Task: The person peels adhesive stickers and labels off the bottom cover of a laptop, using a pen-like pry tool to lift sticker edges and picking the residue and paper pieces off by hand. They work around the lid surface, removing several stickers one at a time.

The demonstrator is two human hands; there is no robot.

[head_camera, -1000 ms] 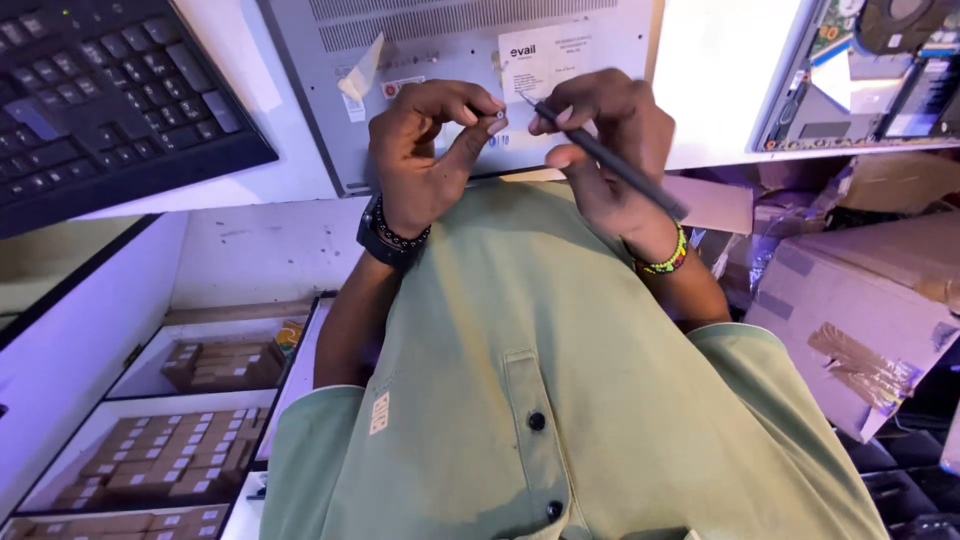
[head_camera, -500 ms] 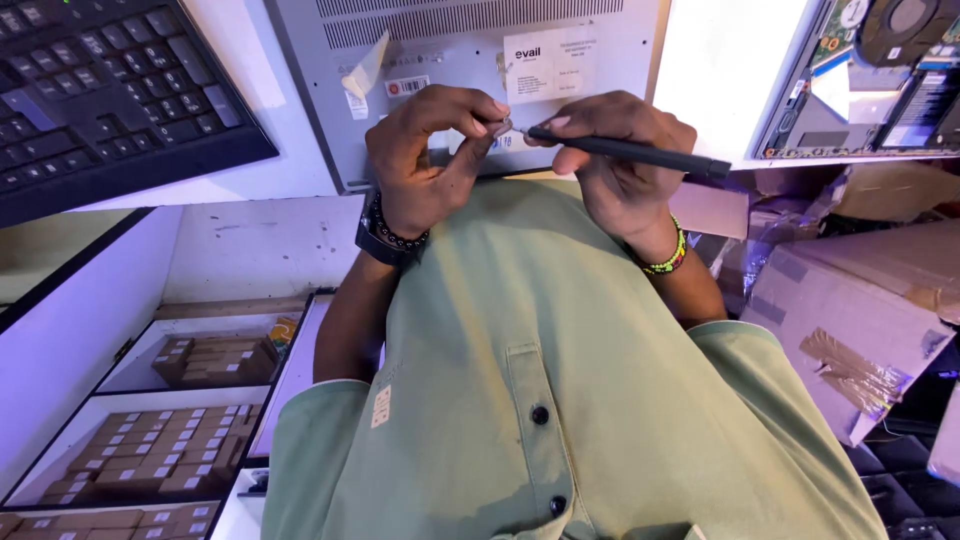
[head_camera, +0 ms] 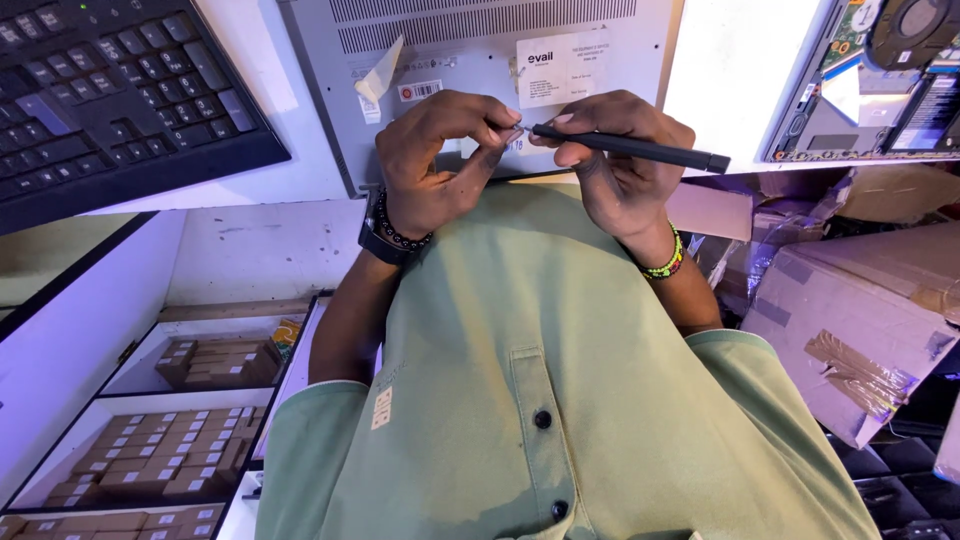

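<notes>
left hand (head_camera: pixel 432 165): raised over the grey laptop base; thumb and forefinger are pinched together on a tiny pale part (head_camera: pixel 512 131), too small to be identified, possibly a screw.
right hand (head_camera: pixel 612 160): closed around a black screwdriver (head_camera: pixel 630 149), which is held level with its tip at the pinched part and its handle pointing right.
tiny part: found between the two hands, just at the screwdriver tip, above the near edge of the laptop.
grey laptop base (head_camera: pixel 480 50): laid underside up on the white table (head_camera: pixel 250 70), with vent slots and stickers shown.
black keyboard (head_camera: pixel 110 90): placed to the left on the same table.
opened laptop (head_camera: pixel 880 80): seen at the far right, its boards exposed.
cardboard boxes (head_camera: pixel 850 300): stacked below on the right.
shelves (head_camera: pixel 170 400): filled with small brown boxes, lower left.
</notes>
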